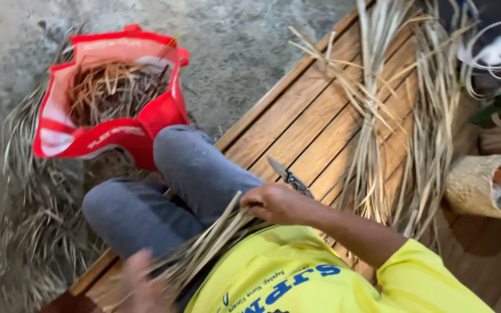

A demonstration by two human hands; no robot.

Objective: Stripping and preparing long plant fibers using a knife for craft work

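Yellow shirt (pixel 297 278), wooden platform (pixel 302 122), concrete floor (pixel 239 46)

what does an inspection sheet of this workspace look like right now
surface: slatted wooden platform beside a rough concrete floor
job's things: bundle of dried strips across the lap; folding knife on the planks
clutter: red bag of dry scraps, loose strips, woven basket, scraps on the floor
grippers: right hand closed on the bundle; left hand blurred, grip unclear
cables: nothing seen
surroundings: white object at the top right, unclear
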